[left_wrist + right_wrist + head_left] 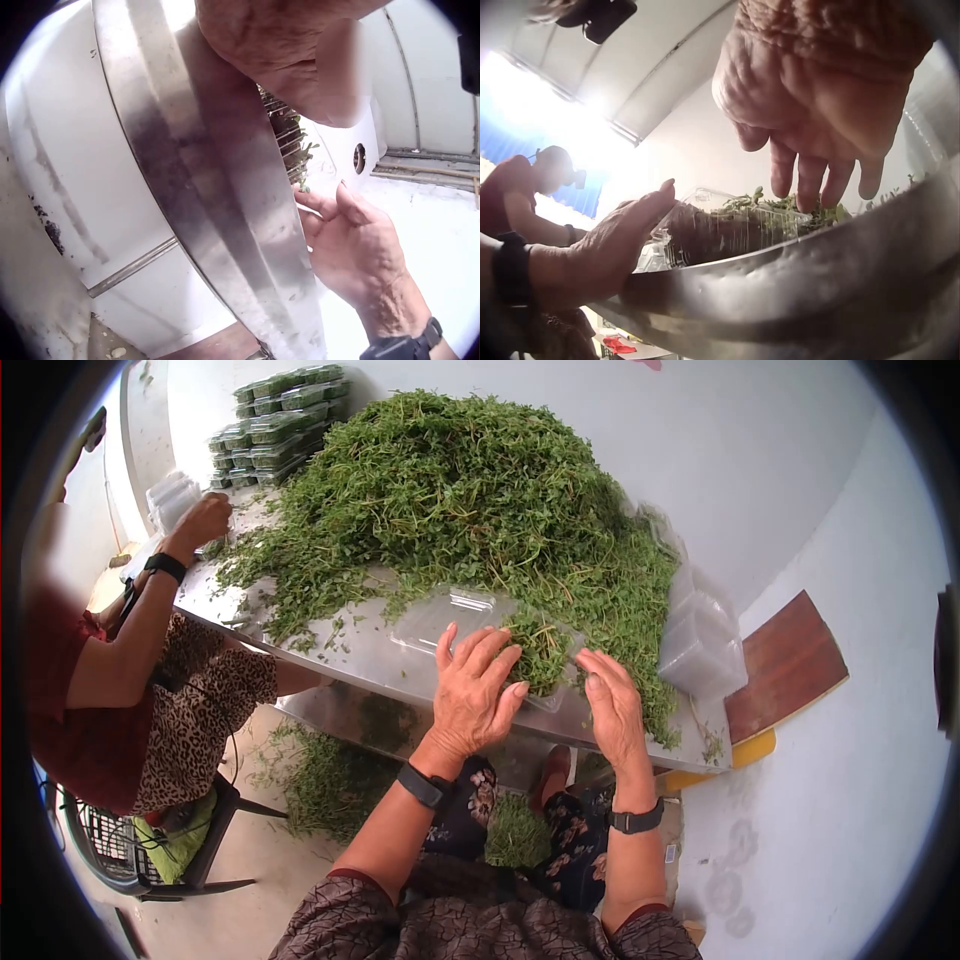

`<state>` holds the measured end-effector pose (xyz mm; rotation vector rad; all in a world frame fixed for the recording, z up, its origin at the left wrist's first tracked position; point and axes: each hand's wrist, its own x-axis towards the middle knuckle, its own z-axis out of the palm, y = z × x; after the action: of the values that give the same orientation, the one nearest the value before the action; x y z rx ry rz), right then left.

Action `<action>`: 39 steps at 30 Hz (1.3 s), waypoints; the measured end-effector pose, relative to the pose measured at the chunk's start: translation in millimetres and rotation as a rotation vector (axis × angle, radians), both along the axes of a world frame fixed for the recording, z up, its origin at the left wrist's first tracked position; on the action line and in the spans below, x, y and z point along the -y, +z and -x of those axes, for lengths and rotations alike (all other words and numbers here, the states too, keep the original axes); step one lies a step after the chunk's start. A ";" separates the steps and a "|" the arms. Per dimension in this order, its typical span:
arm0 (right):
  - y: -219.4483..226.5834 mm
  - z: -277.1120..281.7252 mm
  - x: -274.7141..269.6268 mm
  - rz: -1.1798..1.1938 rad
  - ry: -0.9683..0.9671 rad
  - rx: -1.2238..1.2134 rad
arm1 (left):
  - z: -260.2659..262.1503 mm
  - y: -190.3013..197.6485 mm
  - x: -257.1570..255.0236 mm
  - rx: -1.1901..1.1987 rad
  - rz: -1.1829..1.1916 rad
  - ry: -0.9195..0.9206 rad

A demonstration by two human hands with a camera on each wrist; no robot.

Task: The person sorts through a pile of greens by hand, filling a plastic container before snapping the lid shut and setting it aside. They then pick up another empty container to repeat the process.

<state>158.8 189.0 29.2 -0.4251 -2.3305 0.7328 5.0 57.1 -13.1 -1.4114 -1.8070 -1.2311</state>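
Note:
A clear plastic clamshell box (739, 229) filled with green leafy sprigs (538, 652) stands at the table's front edge, its clear lid (440, 618) folded back to the left. My left hand (475, 695) lies over the box's left side with fingers extended, the fingertips at the sprigs. On the other side my right hand (615, 715) is held with straight fingers beside the box's right end. From the right wrist view, my right hand (810, 105) hangs palm-on above the greens, and my left hand (622, 240) is at the box's opposite end.
A large heap of greens (470, 490) covers the metal table (360, 650). Filled boxes (275, 430) are stacked at back left, nested empty boxes (703, 645) at right. Another person (110, 670) works at left. More greens (335, 780) lie under the table.

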 end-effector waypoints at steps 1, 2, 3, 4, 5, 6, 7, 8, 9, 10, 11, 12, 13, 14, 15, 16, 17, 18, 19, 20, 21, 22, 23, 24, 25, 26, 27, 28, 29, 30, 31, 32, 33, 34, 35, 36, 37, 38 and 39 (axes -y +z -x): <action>-5.5 -4.3 1.3 0.064 -0.040 -0.036 | -0.3 0.0 0.2 -0.001 0.006 -0.003; -11.7 -7.9 3.2 0.071 -0.043 -0.037 | -0.5 0.0 0.3 -0.004 0.007 0.006; -18.6 -10.3 5.7 0.080 -0.065 -0.048 | -0.7 0.2 0.1 -0.008 0.011 0.016; -25.2 -11.8 7.4 0.092 -0.088 -0.059 | -1.0 0.4 -0.7 -0.012 0.020 0.012; -31.0 -12.5 7.9 0.042 -0.095 -0.065 | -1.1 0.7 -1.4 -0.017 0.018 0.035; -33.8 -13.3 8.6 0.053 -0.099 -0.069 | -1.4 0.9 -1.9 -0.023 0.016 0.058; -36.2 -13.8 8.8 -0.050 -0.109 -0.045 | -1.9 1.0 -2.1 -0.028 0.026 0.056; -38.2 -13.6 8.9 -0.154 -0.117 -0.021 | -2.1 1.4 -2.0 -0.040 0.046 0.066; -39.0 -12.9 10.2 -0.162 -0.125 -0.030 | -2.3 1.6 -1.6 -0.052 0.068 0.075; -39.4 -12.7 10.9 -0.150 -0.126 -0.035 | -2.2 2.1 -1.1 -0.059 0.078 0.075; -39.4 -12.7 11.4 -0.178 -0.132 -0.035 | -2.2 2.6 -0.8 -0.063 0.105 0.077; -39.4 -12.8 11.5 -0.206 -0.139 -0.035 | -2.3 3.0 -0.7 -0.067 0.132 0.080; -39.7 -12.8 11.5 -0.196 -0.139 -0.040 | -2.5 3.3 -0.8 -0.073 0.141 0.081; -40.1 -12.7 11.4 -0.216 -0.142 -0.046 | -2.5 3.8 -1.0 -0.076 0.134 0.076; -40.3 -12.6 11.6 -0.237 -0.145 -0.052 | -2.2 4.2 -1.1 -0.081 0.126 0.071; -39.9 -12.9 12.3 -0.226 -0.144 -0.059 | -2.3 3.9 -1.5 -0.088 0.135 0.074; -38.7 -13.1 12.8 -0.235 -0.141 -0.044 | -2.4 3.1 -2.2 -0.066 0.117 0.077; -37.5 -12.2 12.9 -0.245 -0.137 -0.031 | -1.9 2.7 -2.5 -0.046 0.097 0.081; -37.5 -11.6 12.9 -0.239 -0.132 -0.043 | -1.8 2.6 -2.2 -0.057 0.102 0.088; -38.0 -11.7 12.9 -0.251 -0.136 -0.032 | -2.2 2.5 -1.8 -0.036 0.100 0.087; -38.1 -11.3 12.8 -0.264 -0.142 -0.022 | -1.9 2.8 -1.7 -0.015 0.098 0.084; -37.5 -10.6 12.5 -0.260 -0.144 -0.035 | -1.0 3.1 -2.0 -0.028 0.100 0.085; -37.3 -10.8 12.7 -0.253 -0.143 -0.031 | -0.8 2.8 -1.9 -0.027 0.091 0.077; -37.8 -11.1 12.8 -0.246 -0.140 -0.026 | -0.8 2.3 -1.6 -0.024 0.081 0.070; -38.9 -11.2 12.8 -0.242 -0.141 -0.034 | -0.5 2.2 -1.2 -0.020 0.088 0.058; -39.8 -11.2 12.4 -0.247 -0.141 -0.026 | -1.3 2.4 0.2 -0.029 0.090 0.059; -40.1 -10.5 11.5 -0.253 -0.143 -0.019 | -2.5 4.1 1.5 -0.021 0.100 0.062; -39.7 -9.6 10.6 -0.251 -0.147 -0.028 | -3.0 7.7 1.0 -0.012 0.109 0.065; -39.2 -9.2 10.7 -0.248 -0.148 -0.032 | -4.4 13.0 0.9 -0.019 0.113 0.062; -39.8 -9.7 11.8 -0.243 -0.148 -0.033 | -10.3 24.0 2.6 -0.037 0.159 0.057; -40.6 -10.1 12.3 -0.234 -0.148 -0.033 | -14.7 31.2 3.6 -0.053 0.206 0.055; -40.6 -9.8 11.8 -0.252 -0.152 -0.027 | -17.4 34.3 1.3 -0.053 0.213 0.059; -40.2 -8.9 11.5 -0.271 -0.157 -0.022 | -20.0 37.2 -3.0 -0.029 0.264 0.053; -40.0 -8.2 11.8 -0.264 -0.157 -0.023 | -20.6 39.0 -6.5 -0.006 0.315 0.044; -40.0 -8.6 11.9 -0.263 -0.156 -0.026 | -20.3 39.3 -8.8 -0.018 0.353 0.032; -39.8 -9.4 11.3 -0.265 -0.155 -0.027 | -20.8 41.4 -11.1 -0.018 0.358 0.027; -39.8 -9.6 10.8 -0.260 -0.159 -0.024 | -21.9 45.0 -13.0 -0.014 0.383 0.017; -39.9 -9.4 11.0 -0.262 -0.156 -0.027 | -22.3 46.7 -14.4 -0.009 0.410 0.008; -39.9 -9.2 11.8 -0.266 -0.152 -0.030 | -21.2 45.5 -16.2 -0.005 0.414 0.006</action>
<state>168.0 177.1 -10.7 -0.4612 -2.2966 0.3489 26.2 73.3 32.4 -1.6190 -2.1463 -0.8776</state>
